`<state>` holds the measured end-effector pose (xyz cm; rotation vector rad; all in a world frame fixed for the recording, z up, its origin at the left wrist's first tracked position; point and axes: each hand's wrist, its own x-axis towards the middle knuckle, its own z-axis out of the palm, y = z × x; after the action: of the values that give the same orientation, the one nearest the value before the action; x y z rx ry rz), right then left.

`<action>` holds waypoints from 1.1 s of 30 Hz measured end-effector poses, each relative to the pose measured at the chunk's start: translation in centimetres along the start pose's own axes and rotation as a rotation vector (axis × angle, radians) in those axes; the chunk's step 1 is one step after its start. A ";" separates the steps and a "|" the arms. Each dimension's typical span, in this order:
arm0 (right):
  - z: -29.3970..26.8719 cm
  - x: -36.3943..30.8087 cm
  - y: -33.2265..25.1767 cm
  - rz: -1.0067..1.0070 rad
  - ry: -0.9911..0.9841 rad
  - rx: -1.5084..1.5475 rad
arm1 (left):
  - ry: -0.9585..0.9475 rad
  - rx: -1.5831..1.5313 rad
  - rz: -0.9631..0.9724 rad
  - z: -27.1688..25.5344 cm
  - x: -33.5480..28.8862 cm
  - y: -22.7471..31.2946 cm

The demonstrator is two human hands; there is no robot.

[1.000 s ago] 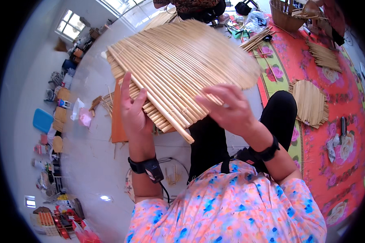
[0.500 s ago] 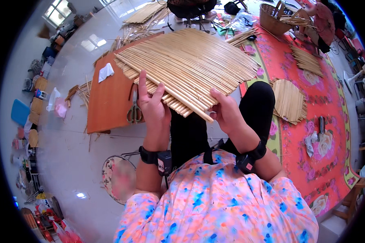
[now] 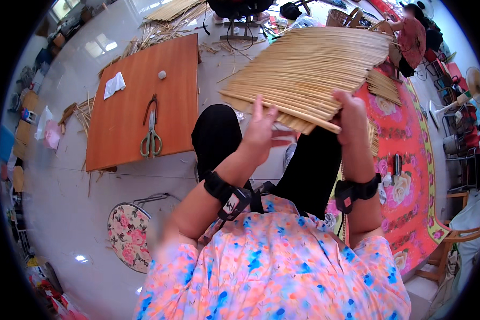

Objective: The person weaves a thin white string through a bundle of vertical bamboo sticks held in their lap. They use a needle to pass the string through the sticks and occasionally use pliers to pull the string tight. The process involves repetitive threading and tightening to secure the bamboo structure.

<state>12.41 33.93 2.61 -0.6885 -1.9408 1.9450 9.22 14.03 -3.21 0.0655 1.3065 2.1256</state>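
Observation:
A fan-shaped mat of pale, straw-coloured sticks (image 3: 309,69) is held up over my knees, tilted, a second layer of sticks showing under its near edge. My right hand (image 3: 353,118) is closed on the near right corner, thumb on top. At the near left edge is my left hand (image 3: 258,133), its fingers spread apart and touching or just beside the sticks. To the left, scissors (image 3: 151,136) with green handles lie on an orange-brown board (image 3: 170,128), beside dark-handled pliers (image 3: 148,109).
A white cloth (image 3: 114,85) and a small round pale object (image 3: 162,75) rest on the board. A floral stool (image 3: 129,234) stands at lower left. Red floral matting (image 3: 410,197) covers the right side. Another person (image 3: 410,40) sits far right near a wicker basket (image 3: 342,18).
The stick mat and both hands have swung to the right, uncovering the board with the pliers and round object. My left hand's fingers have spread at the mat's edge; my right still grips it.

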 end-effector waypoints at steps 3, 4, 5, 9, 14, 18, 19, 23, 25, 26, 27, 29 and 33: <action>-0.7 -0.6 -3.4 -0.069 0.028 -0.213 | -0.157 0.097 -0.274 1.1 -0.1 -0.5; -0.7 -0.8 -4.1 -0.077 0.015 -0.251 | -0.207 0.115 -0.315 1.5 0.1 -1.0; -0.6 -0.7 -4.7 -0.083 0.002 -0.289 | -0.242 0.125 -0.345 1.5 0.0 -1.2; -1.2 2.5 -4.7 -0.048 -0.032 -0.582 | -0.304 0.158 -0.423 2.2 -1.1 -1.5; -0.4 6.4 -2.9 -0.215 -0.207 -0.768 | -0.358 0.079 -0.473 1.3 -1.3 -1.5; 3.1 5.4 -4.1 0.084 -0.139 -0.689 | -0.285 0.080 -0.448 0.5 -2.7 -0.5; 3.2 5.7 -4.0 0.083 -0.182 -0.730 | -0.251 0.082 -0.434 0.1 -3.1 -0.3; 4.1 8.0 -3.0 0.078 -0.232 -0.622 | -0.215 0.311 -0.255 -0.8 -5.0 1.0; 5.3 8.4 -2.8 0.125 -0.202 -0.528 | -0.306 0.612 -0.004 -0.6 -6.6 1.8; 6.4 7.2 -3.5 0.093 -0.220 -0.489 | -0.381 0.818 0.172 -0.5 -7.4 2.2; 6.9 7.5 -3.2 0.096 -0.314 -0.463 | -0.456 1.021 0.352 -0.3 -8.0 2.5; 7.8 7.6 -3.6 0.097 -0.491 -0.417 | -0.607 1.047 0.629 1.8 -8.4 2.6; 12.2 4.4 -5.4 0.071 -0.546 -0.786 | -0.768 1.678 0.796 4.0 -7.6 0.1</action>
<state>1.54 26.15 7.03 -0.4064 -3.1083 1.4483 16.69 13.05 0.95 2.0296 2.2170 0.5538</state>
